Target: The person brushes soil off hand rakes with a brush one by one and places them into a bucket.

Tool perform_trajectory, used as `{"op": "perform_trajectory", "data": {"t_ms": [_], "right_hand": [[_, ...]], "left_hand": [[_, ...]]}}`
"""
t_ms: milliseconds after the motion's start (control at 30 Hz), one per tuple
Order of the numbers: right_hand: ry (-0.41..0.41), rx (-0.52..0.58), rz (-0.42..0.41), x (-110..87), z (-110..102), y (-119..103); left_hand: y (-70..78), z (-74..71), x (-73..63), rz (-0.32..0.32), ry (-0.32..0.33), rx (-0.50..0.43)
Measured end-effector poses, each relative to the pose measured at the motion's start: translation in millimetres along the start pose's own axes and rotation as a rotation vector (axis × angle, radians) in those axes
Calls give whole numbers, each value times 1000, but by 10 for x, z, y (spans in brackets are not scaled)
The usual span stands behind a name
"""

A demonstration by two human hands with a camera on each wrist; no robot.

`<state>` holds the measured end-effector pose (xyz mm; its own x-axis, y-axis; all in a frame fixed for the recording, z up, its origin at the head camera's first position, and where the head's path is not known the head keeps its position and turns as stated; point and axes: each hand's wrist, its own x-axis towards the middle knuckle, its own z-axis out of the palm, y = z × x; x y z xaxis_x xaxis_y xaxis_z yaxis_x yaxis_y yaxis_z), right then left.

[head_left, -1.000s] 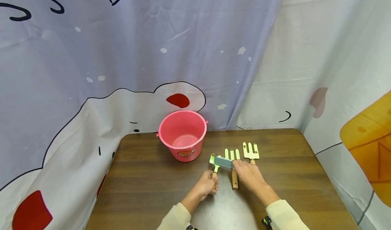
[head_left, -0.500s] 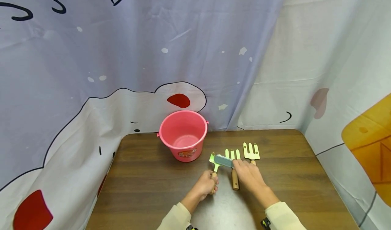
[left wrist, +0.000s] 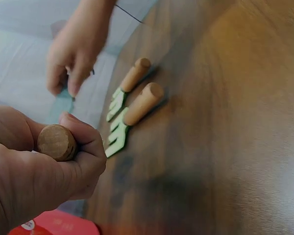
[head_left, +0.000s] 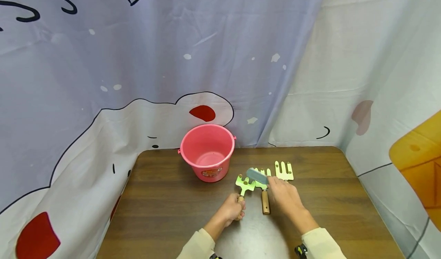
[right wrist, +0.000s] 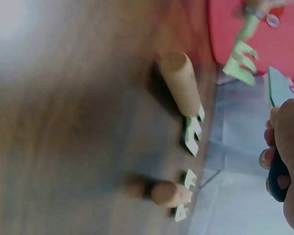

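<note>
In the head view my left hand (head_left: pixel 230 209) grips the wooden handle of a green hand fork (head_left: pixel 245 183), its prongs pointing away from me and marked with brown spots. My right hand (head_left: pixel 285 196) holds a small brush (head_left: pixel 257 176) by its dark handle. The brush's grey-teal head (right wrist: pixel 279 88) with pale bristles is just right of the held fork's prongs. Beneath it on the table lies a second hand fork (head_left: pixel 265 202); a third hand fork (head_left: pixel 284 171) lies farther right, its handle hidden behind my right hand. The left wrist view shows the held handle's round end (left wrist: pixel 56 142).
A pink bucket (head_left: pixel 224 170) stands on the wooden table (head_left: pixel 158 205) at the back, left of the forks. A printed curtain (head_left: pixel 155 67) hangs behind the table and along its sides.
The brush in my right hand has moved right, off the held fork's prongs, which now show in full. My left hand stays nearly in place with the fork.
</note>
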<state>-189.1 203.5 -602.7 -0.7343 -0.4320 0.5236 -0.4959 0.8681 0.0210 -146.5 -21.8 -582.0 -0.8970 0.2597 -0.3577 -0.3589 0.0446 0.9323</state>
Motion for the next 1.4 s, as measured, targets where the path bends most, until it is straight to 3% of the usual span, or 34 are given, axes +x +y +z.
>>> {"op": "perform_trajectory", "data": {"t_ms": [267, 500, 733, 900, 1167, 1300, 1400], "right_hand": [[-67, 39, 27, -33, -48, 45], [-114, 68, -39, -83, -1, -16], [-170, 107, -26, -79, 20, -53], [-136, 60, -51, -59, 39, -45], [17, -30, -135, -78, 121, -36], [42, -33, -130, -85, 145, -21], [35, -8, -79, -81, 126, 4]], "left_hand": [[-50, 1, -11, -3, -11, 0], [13, 22, -4, 16, -17, -22], [69, 60, -24, 27, -23, -21], [47, 78, -21, 26, -19, -18], [12, 39, 6, 20, -17, -8], [9, 27, 25, 22, -19, -10], [21, 16, 22, 14, -15, -7]]}}
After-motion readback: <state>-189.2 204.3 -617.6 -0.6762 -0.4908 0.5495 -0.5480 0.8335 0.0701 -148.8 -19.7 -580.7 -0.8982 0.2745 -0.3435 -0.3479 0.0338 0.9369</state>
